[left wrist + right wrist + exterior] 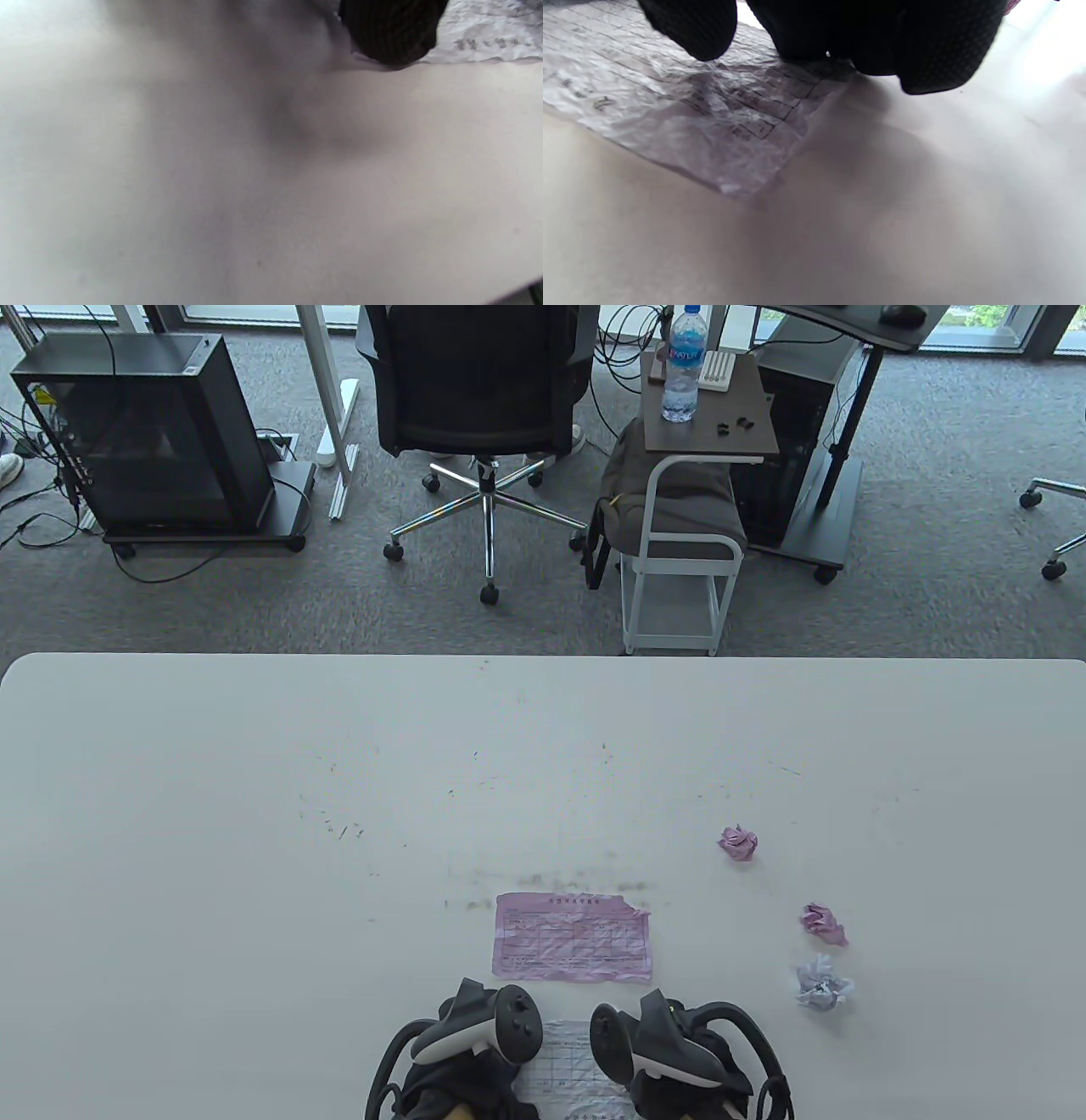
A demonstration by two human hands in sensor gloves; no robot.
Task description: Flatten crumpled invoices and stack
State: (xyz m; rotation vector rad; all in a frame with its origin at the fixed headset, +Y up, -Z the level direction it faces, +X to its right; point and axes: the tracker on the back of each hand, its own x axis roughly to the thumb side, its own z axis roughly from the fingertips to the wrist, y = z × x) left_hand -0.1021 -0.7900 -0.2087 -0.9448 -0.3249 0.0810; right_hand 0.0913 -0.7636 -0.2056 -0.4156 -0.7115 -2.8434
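A flattened pink invoice (573, 937) lies on the white table (254, 814), near the front. Just below it a wrinkled white invoice (575, 1065) lies spread between my hands. My left hand (458, 1073) sits at its left edge; in the left wrist view one gloved fingertip (390, 34) touches the table by the white invoice's (488, 38) edge. My right hand (679, 1082) is on the right side, and its fingers (925, 51) press down on the white invoice (683, 106). Trackers hide most of both hands from above.
Three crumpled paper balls lie to the right: a pink ball (738, 842), a second pink ball (824, 923) and a pale lavender one (823, 984). Beyond the table's far edge stand an office chair (484, 407) and a side cart (679, 560).
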